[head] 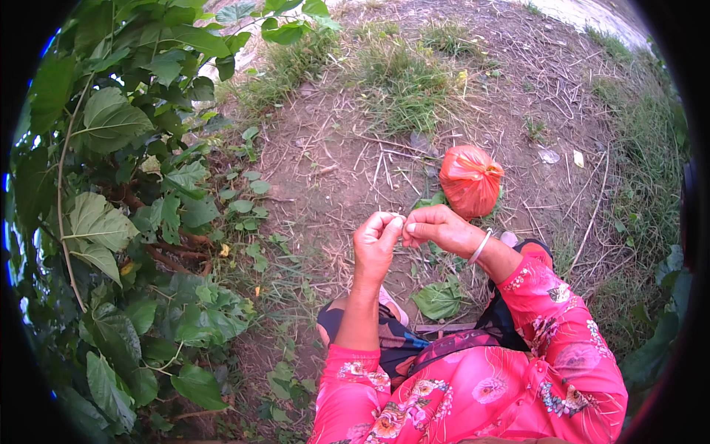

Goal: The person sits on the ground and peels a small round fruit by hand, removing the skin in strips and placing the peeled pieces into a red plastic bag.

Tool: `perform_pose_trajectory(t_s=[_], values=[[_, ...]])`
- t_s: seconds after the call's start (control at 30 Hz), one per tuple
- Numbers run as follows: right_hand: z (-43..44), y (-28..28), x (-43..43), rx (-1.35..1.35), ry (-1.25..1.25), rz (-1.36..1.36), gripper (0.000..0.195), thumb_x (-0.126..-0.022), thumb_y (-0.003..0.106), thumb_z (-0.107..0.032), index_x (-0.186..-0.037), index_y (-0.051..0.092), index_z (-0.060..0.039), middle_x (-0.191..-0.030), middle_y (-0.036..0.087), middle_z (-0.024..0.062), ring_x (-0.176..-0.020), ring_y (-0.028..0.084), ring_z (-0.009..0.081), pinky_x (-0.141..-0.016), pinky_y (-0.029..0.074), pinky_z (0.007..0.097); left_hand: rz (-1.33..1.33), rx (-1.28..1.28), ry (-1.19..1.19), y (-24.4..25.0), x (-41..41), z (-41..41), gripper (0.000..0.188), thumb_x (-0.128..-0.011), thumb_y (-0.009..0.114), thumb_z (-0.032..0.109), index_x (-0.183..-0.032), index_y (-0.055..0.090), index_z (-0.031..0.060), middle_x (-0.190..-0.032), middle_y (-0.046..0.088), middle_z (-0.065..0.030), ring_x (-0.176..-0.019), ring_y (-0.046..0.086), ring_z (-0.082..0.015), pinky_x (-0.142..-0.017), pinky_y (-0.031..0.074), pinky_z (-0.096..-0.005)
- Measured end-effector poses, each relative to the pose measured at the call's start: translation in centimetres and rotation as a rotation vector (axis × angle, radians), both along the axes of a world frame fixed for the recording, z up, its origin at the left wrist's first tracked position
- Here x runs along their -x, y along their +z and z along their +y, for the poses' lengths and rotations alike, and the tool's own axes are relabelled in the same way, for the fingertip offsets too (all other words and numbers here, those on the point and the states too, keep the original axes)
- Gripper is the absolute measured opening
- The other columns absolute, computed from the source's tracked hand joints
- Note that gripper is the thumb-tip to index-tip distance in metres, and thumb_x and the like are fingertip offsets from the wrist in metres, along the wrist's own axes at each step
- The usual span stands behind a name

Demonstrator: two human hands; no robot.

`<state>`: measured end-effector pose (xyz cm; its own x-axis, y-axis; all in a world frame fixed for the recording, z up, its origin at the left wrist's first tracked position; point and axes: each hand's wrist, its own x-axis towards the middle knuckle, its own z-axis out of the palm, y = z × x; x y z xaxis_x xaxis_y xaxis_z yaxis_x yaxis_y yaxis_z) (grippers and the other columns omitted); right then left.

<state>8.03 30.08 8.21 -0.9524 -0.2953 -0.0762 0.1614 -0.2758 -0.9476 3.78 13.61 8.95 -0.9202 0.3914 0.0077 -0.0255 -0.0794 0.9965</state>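
Observation:
My left hand (pixel 375 237) is raised before me, thumb and forefinger pinched together. Close against its fingertips is my right hand (pixel 438 227), its fingers curled and its thumb pressed to them. Anything thin between the fingertips is too small to make out. A pale bangle (pixel 480 247) circles my right wrist. Just beyond the right hand, a tied orange-red plastic bag (pixel 470 183) rests on the ground, full and rounded. Its contents are hidden. Below my hands, a broad green leaf (pixel 438 300) lies on the soil between my feet.
Leafy branches (pixel 105 222) crowd the whole left side. Grass tufts (pixel 407 89) grow ahead, and dry stalks (pixel 593 205) litter the soil on the right. A scrap of clear plastic (pixel 548 155) lies past the bag. A pink shoe (pixel 392 307) shows under my left forearm.

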Motion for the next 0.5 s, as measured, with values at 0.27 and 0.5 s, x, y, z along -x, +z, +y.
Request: perform_pose_trajectory(t_s=[0.27,0.5], values=[[0.03,-0.15,0.05,-0.015,0.0,-0.004,0.02,-0.094,0.051,-0.017,-0.088,0.06,-0.0006,-0.086,0.064,0.0069,-0.079,0.058,0.0124,-0.075,0.047,0.0263,0.112,0.03,0.084,-0.24,-0.1,0.19,0.005,-0.088,0.058,0.005,-0.088,0.063,0.0019,-0.08,0.06,0.0017,-0.071,0.05,-0.0032,-0.064,0.041,-0.019],[0.05,-0.37,-0.15,-0.012,0.043,-0.009,0.018,-0.094,0.05,-0.016,-0.088,0.059,-0.001,-0.087,0.065,0.0078,-0.08,0.06,0.013,-0.075,0.048,0.0265,0.266,0.067,0.292,0.63,0.6,-0.44,0.006,-0.09,0.058,0.008,-0.087,0.06,0.0029,-0.073,0.052,0.0066,-0.063,0.041,-0.0006,-0.056,0.034,-0.0168]])
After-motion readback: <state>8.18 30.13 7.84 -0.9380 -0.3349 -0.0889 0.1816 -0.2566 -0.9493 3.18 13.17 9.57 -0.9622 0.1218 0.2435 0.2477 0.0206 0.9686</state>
